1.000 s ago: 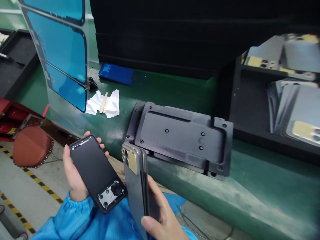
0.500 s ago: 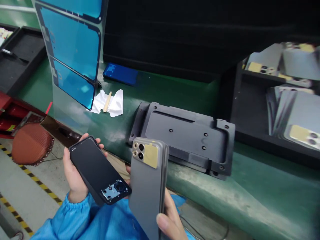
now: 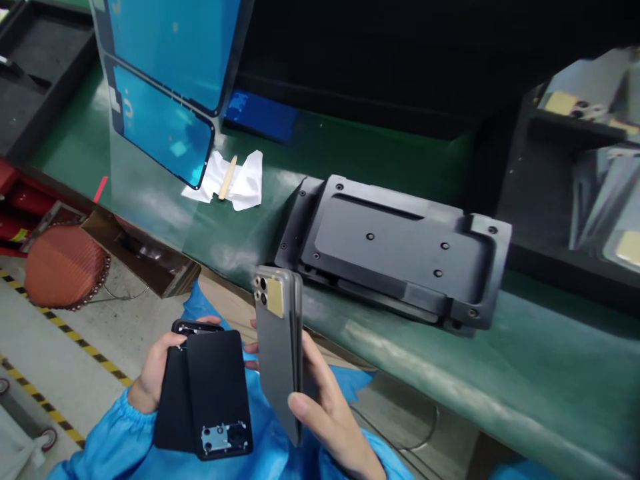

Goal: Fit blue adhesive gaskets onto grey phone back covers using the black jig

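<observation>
My left hand grips dark phone back covers at their upper left edge, black inner faces up. At least two show, fanned apart, and the front one has a silvery camera cutout area at its lower end. In my right hand is a thin stack of grey phone back covers, held upright between thumb and fingers. Camera rings and a yellow film patch mark the top of the stack. Beyond it, on the green bench, lies a black fixture with a phone-shaped recess; neither hand touches it.
Blue adhesive sheets hang at the upper left. Behind them lies a blue-filmed panel. A wooden stick rests on white paper. More grey covers stand in a black tray at right. A round stool is at left.
The dark covers in my left hand have moved down and fanned apart. My right hand's grey stack has shifted slightly left and turned more edge-on. The view has moved too.
</observation>
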Motion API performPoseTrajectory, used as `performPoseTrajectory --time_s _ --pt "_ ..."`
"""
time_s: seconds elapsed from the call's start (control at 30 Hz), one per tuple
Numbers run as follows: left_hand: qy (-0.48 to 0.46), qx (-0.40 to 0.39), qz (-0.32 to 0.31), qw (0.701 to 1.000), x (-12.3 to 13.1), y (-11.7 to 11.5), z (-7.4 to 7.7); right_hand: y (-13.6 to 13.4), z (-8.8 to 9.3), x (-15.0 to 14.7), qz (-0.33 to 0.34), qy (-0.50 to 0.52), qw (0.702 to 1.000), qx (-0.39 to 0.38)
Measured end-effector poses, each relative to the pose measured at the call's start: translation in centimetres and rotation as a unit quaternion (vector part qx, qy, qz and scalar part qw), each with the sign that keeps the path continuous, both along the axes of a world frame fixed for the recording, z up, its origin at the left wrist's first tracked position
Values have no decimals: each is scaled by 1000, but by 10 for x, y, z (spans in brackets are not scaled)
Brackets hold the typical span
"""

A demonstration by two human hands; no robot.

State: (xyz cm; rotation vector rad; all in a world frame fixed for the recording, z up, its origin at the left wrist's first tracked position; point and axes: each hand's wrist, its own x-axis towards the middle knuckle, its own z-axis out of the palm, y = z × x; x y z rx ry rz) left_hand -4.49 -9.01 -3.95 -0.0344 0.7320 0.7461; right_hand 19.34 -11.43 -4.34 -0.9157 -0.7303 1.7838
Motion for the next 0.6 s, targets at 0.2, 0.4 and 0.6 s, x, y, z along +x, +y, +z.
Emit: performPoseTrajectory --time_s 0.2,0.4,0.6 --pt "-18 59 -64 996 -5 -7 -5 -17 0 6 56 -32 998 5" --pt "69 61 -113 989 2 -5 -8 -25 -6 -2 45 -32 998 15" --pt "102 39 -147 983 -2 -2 -18 -27 -5 -18 105 -5 992 75"
